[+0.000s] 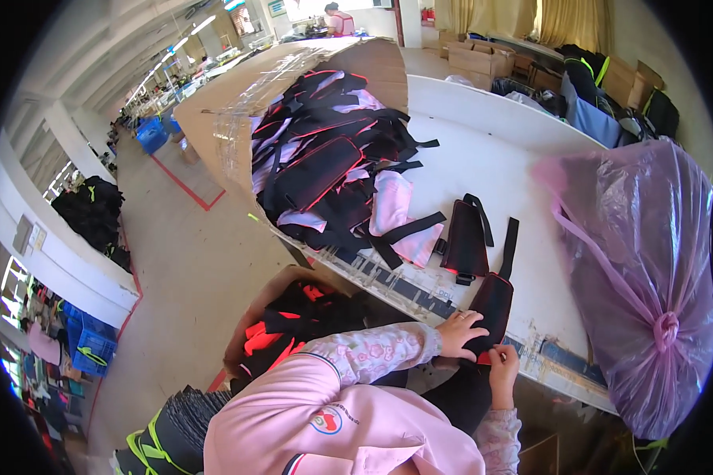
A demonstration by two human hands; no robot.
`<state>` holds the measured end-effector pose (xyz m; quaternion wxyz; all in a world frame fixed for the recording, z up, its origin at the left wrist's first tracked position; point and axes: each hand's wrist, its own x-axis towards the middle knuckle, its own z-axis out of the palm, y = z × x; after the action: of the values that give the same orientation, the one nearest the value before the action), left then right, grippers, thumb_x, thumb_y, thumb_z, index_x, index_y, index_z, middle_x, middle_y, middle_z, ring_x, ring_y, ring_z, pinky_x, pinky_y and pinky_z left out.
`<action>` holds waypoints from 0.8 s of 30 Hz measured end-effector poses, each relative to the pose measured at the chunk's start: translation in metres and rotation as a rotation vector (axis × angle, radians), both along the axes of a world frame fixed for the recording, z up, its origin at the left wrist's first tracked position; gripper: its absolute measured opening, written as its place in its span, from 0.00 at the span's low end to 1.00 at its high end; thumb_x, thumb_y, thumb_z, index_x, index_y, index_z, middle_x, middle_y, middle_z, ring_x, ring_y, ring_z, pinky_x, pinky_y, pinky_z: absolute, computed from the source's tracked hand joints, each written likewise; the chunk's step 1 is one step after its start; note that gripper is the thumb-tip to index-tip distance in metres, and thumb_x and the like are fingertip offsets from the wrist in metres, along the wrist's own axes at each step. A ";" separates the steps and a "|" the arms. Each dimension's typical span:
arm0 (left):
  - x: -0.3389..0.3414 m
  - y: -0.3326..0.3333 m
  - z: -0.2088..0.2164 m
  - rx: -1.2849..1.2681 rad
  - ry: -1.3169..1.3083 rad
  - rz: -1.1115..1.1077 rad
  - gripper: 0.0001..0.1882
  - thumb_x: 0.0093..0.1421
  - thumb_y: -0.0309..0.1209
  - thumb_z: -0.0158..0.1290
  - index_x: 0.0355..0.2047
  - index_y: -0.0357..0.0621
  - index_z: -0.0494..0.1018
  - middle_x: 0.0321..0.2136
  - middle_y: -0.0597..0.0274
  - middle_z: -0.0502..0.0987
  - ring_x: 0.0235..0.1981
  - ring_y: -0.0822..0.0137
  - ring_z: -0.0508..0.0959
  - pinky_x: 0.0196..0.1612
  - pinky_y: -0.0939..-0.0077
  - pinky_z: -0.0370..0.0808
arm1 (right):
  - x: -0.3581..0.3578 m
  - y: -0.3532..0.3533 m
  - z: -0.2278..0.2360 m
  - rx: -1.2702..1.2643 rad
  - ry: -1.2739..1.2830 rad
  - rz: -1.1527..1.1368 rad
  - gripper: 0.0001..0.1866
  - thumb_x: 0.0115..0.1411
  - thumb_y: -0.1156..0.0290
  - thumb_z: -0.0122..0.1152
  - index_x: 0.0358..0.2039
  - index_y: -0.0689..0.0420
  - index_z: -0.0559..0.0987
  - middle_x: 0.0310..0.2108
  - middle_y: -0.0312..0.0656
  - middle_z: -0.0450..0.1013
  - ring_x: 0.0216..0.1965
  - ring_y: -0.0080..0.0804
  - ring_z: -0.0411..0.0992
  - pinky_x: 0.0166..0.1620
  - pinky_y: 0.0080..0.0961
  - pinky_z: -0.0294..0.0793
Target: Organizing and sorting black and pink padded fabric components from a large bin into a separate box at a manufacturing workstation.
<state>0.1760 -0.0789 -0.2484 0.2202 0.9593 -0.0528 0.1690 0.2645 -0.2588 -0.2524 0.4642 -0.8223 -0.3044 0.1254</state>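
A black padded strap (495, 301) with red edging lies at the table's near edge, its webbing tail pointing away from me. My left hand (459, 336) rests on its lower part with the fingers spread. Close by, my right hand (504, 370) pinches the strap's near end, where a bit of red shows. Just beyond lies a second padded strap (465, 241) of the same kind, with a buckle and a webbing tail. To its left is a pink and pale fabric piece (396, 210) crossed by black webbing.
A tipped cardboard box (222, 119) spills a heap of black straps (317, 170) onto the white table (547, 269). A knotted pink plastic bag (650, 261) stands at the right. Below the table edge sits a box of black and red pieces (281, 324). Bundled black straps (178, 431) lie lower left.
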 end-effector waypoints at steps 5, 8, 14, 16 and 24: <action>0.013 -0.001 -0.013 -0.290 -0.031 -0.009 0.19 0.52 0.30 0.55 0.45 0.44 0.69 0.50 0.48 0.65 0.53 0.48 0.64 0.55 0.58 0.63 | -0.014 0.032 0.035 0.201 -0.179 -0.175 0.08 0.51 0.79 0.60 0.27 0.64 0.68 0.32 0.49 0.66 0.38 0.45 0.66 0.43 0.34 0.66; 0.027 -0.002 -0.006 -0.534 -0.175 0.153 0.13 0.49 0.18 0.50 0.38 0.41 0.69 0.42 0.51 0.71 0.49 0.52 0.68 0.53 0.62 0.64 | -0.015 0.046 0.035 0.195 -0.371 -0.195 0.07 0.51 0.79 0.59 0.27 0.64 0.68 0.34 0.51 0.65 0.37 0.45 0.66 0.42 0.33 0.66; 0.021 0.004 0.023 -0.464 -0.308 0.231 0.18 0.46 0.19 0.52 0.40 0.40 0.67 0.41 0.50 0.69 0.49 0.50 0.67 0.52 0.63 0.65 | 0.010 0.062 0.023 0.721 0.529 -0.252 0.06 0.54 0.84 0.46 0.29 0.59 0.70 0.28 0.34 0.69 0.28 0.20 0.67 0.34 0.15 0.66; 0.013 0.009 0.028 -0.499 -0.322 0.298 0.19 0.46 0.19 0.53 0.40 0.40 0.67 0.42 0.49 0.68 0.49 0.50 0.67 0.51 0.64 0.65 | 0.004 0.069 0.032 0.823 0.627 -0.255 0.06 0.54 0.84 0.47 0.29 0.59 0.70 0.28 0.34 0.69 0.28 0.20 0.67 0.34 0.15 0.67; 0.017 -0.002 0.033 -1.733 -0.115 0.217 0.12 0.57 0.30 0.49 0.38 0.36 0.73 0.34 0.60 0.77 0.36 0.69 0.76 0.41 0.78 0.71 | 0.008 0.061 0.048 0.717 0.248 -0.112 0.03 0.57 0.79 0.52 0.29 0.57 0.68 0.29 0.34 0.66 0.32 0.19 0.64 0.36 0.17 0.65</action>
<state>0.1931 -0.0807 -0.2159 0.8514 0.4441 0.1746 0.2176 0.2724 -0.1978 -0.2045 0.7617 -0.6018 -0.2251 0.0841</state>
